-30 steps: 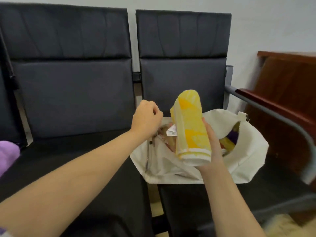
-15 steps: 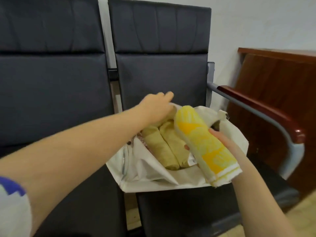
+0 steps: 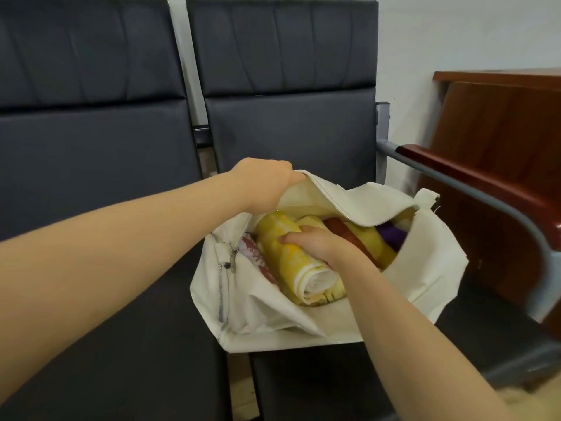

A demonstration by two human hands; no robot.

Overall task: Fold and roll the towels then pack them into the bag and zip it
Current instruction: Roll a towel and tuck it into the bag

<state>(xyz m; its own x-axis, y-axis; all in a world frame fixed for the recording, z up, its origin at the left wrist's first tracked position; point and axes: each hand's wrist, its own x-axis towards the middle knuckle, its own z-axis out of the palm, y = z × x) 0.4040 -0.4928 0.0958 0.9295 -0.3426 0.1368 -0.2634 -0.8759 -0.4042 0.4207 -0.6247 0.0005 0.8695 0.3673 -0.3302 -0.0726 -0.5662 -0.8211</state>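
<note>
The rolled yellow towel point(image 3: 291, 262) lies in the mouth of the cream bag point(image 3: 431, 268). Its rolled end, edged in white, points toward 5 o'clock and sticks out over the near lip of the opening. The right hand point(image 3: 318, 243) comes in from 5 o'clock. Its grip is closed round the middle of the roll, with the fingers curled over the top and the thumb side hidden underneath.

More rolled towels are packed inside the bag. A pale one with a red pattern point(image 3: 258, 259) sits just beside the yellow towel at its 9 o'clock. A red-brown one point(image 3: 338, 227) and another yellowish one point(image 3: 368, 240) lie at its 2 o'clock. A purple one point(image 3: 391, 235) shows further along under the far flap.

The left hand point(image 3: 264, 180) is at the bag's 11 o'clock. Its grip is tight on the far edge of the opening and lifts that flap, so the zip teeth run along the raised edge toward 3 o'clock. The bag is unzipped, and the zip pull point(image 3: 233, 259) hangs at its left end.

The bag rests on the seat of the right-hand dark chair point(image 3: 288, 123), and its left corner reaches over the gap toward the left-hand chair point(image 3: 91, 147). A wood-topped armrest point(image 3: 473, 177) runs at 3 o'clock of the bag. A brown wooden cabinet point(image 3: 501, 123) stands at 2 o'clock against the white wall point(image 3: 455, 41).
</note>
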